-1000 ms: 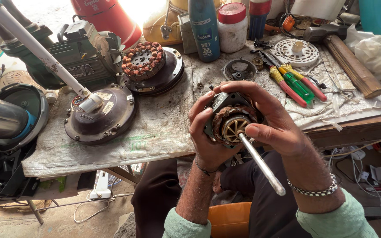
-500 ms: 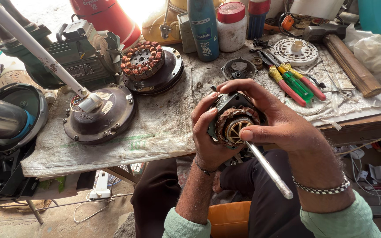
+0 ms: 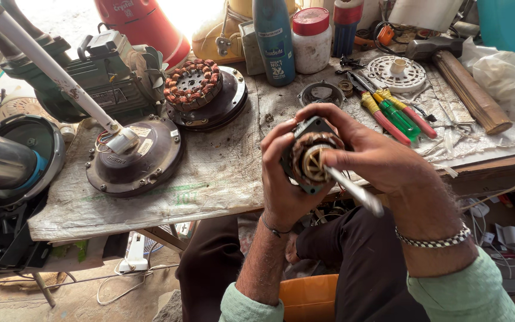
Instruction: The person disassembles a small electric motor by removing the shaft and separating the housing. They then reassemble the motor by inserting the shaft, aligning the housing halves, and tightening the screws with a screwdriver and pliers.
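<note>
Head view shows both hands wrapped around a small motor core (image 3: 312, 162) with copper windings, held above the table's (image 3: 222, 179) near edge, just right of centre. Left hand (image 3: 284, 179) cups it from behind, fingers closed on its dark casing. Right hand (image 3: 377, 161) closes over it from 3 o'clock, thumb by the metal shaft (image 3: 353, 191) that points toward 5 o'clock. At 9 o'clock lies a round dark fan cover (image 3: 135, 158); at 1 o'clock, green and red screwdrivers (image 3: 391, 116).
</note>
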